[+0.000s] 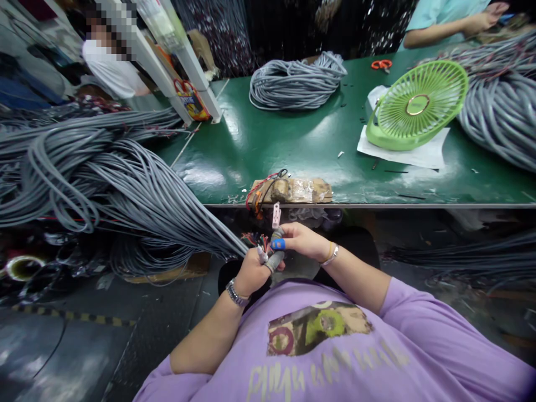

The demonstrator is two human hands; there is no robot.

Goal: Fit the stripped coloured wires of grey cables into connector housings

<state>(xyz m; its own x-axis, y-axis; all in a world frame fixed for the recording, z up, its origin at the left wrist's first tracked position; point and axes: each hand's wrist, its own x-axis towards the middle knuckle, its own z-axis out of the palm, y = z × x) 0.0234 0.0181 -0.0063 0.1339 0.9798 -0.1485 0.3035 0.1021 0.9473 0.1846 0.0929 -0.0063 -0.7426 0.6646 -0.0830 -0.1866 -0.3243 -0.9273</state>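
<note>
As gray cables point(167, 187) sweep down from the left to a seated worker's lap, the left hand point(251, 272) curls closed around thin multicolored wires point(263, 241) near the cables' lower end, just short of the green workbench point(234, 142). The right hand point(302, 241), a blue wrap point(277, 244) on its thumb, meets it there with thumb and fingers drawn close together; whether they pinch a wire cannot be told. Gray coverings wrap some of the fingertips.

The left palm and the overlapping fingers hide how the wires are gripped, and a small white piece point(262, 254) by the left thumb is too small to identify. At left, the cables' far end runs out of the frame. Their long axis slants from upper left to lower right, while the wire tips fan upward and leftward, toward the bench edge. Just beyond the hands, a pale pink clip-like piece point(276, 215) stands before a worn wooden block point(307, 190); its lower end is hard to make out.
</note>
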